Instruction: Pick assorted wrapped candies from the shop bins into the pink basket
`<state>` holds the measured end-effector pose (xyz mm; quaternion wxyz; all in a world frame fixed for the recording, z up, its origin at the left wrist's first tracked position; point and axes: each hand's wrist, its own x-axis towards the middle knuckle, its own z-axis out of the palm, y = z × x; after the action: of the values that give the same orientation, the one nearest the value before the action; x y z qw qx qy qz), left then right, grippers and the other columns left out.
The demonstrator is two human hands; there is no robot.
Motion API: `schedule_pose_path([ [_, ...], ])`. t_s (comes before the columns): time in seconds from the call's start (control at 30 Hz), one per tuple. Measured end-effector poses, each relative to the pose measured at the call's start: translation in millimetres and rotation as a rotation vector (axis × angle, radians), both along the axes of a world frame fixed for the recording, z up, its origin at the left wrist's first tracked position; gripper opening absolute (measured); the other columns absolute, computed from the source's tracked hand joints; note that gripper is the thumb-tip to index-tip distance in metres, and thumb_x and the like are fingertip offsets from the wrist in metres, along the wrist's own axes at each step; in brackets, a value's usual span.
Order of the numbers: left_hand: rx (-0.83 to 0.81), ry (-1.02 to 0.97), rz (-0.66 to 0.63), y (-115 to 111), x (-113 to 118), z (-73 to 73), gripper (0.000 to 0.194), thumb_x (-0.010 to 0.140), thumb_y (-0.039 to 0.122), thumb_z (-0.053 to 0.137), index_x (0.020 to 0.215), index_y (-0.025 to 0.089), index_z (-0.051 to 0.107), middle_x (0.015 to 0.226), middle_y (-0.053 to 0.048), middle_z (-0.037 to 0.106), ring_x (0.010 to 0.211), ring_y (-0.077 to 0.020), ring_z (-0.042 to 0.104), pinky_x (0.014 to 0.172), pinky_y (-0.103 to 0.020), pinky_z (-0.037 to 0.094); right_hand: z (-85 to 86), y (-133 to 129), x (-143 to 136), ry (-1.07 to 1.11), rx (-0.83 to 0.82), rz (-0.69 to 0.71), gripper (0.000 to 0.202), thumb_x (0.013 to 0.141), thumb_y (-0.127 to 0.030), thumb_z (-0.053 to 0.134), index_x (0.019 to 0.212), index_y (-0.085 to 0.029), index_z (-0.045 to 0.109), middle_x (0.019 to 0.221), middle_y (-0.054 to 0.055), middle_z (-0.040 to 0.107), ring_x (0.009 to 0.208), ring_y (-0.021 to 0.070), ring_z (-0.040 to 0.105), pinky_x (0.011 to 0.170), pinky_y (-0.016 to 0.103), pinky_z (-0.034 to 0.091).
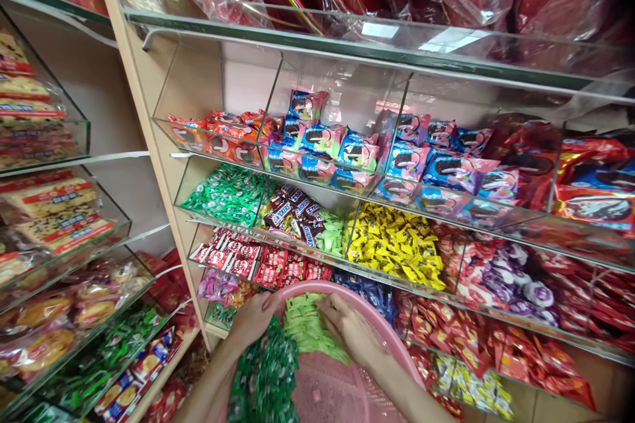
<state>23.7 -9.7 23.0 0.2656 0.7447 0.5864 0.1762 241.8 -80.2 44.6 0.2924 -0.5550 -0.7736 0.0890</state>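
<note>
A pink plastic basket (397, 344) with a perforated bottom is at the lower middle. My left hand (256, 318) is closed on its left rim, thumb at the edge. Inside, dark green wrapped candies (268, 377) heap up on the left, and light green wrapped candies (310, 324) lie at the far side. My right hand (350, 330) reaches into the basket over the light green ones, its fingers bent and together against them; the fingertips are partly hidden. Just beyond the basket, Snickers bars (300, 211) share a shelf bin with more light green candies (331, 232).
Clear-walled shelf bins hold green candies (225, 195), yellow candies (394, 241), purple and white candies (510, 277) and blue cookie packs (322, 139). A glass shelf edge (347, 46) juts out above. Bread packs (54, 211) fill the left shelves beyond a wooden upright (149, 132).
</note>
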Motion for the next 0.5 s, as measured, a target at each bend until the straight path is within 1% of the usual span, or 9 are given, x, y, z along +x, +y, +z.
schedule_pose_path([
  [0.1,0.004,0.009,0.012,-1,-1,0.3,0.044,0.081,0.051,0.026,0.055,0.018,0.039,0.052,0.003,0.040,0.054,-0.0107,0.046,0.051,-0.020,0.022,2.4,-1,0,-0.075,-0.069,0.002,0.027,0.087,-0.030,0.029,0.087,-0.022,0.055,0.076,0.002,0.052,0.066,0.0133,0.048,0.060,0.023,0.036],
  [0.17,0.005,0.015,0.019,-1,-2,0.3,0.044,0.081,0.050,0.027,0.055,0.018,0.039,0.052,0.003,0.040,0.054,-0.0107,0.046,0.051,-0.020,0.022,1.3,-1,1,-0.108,-0.074,0.000,0.027,0.088,-0.028,0.028,0.086,-0.022,0.054,0.078,0.002,0.053,0.068,0.0138,0.048,0.061,0.023,0.037],
  [0.3,0.003,0.008,0.010,-2,-2,0.3,0.043,0.082,0.049,0.027,0.057,0.018,0.042,0.053,0.002,0.043,0.055,-0.0109,0.046,0.052,-0.019,0.023,-3.6,0,4,-0.186,-0.052,0.040,0.023,0.087,-0.025,0.032,0.092,-0.021,0.053,0.089,0.005,0.053,0.078,0.0157,0.051,0.069,0.026,0.039],
  [0.43,-0.003,0.004,0.001,-1,-2,-0.4,0.044,0.082,0.050,0.026,0.058,0.018,0.044,0.054,0.002,0.044,0.055,-0.0111,0.046,0.052,-0.019,0.024,-8.6,2,7,-0.228,-0.055,0.027,0.023,0.087,-0.024,0.030,0.089,-0.021,0.053,0.086,0.004,0.053,0.079,0.0151,0.052,0.070,0.026,0.040],
  [0.5,-0.007,0.009,0.004,-1,-2,-0.8,0.044,0.082,0.051,0.026,0.058,0.018,0.044,0.054,0.002,0.043,0.055,-0.0111,0.046,0.052,-0.019,0.023,-8.3,2,7,-0.242,-0.051,0.017,0.023,0.088,-0.024,0.030,0.087,-0.021,0.053,0.085,0.004,0.053,0.078,0.0148,0.052,0.069,0.026,0.040],
])
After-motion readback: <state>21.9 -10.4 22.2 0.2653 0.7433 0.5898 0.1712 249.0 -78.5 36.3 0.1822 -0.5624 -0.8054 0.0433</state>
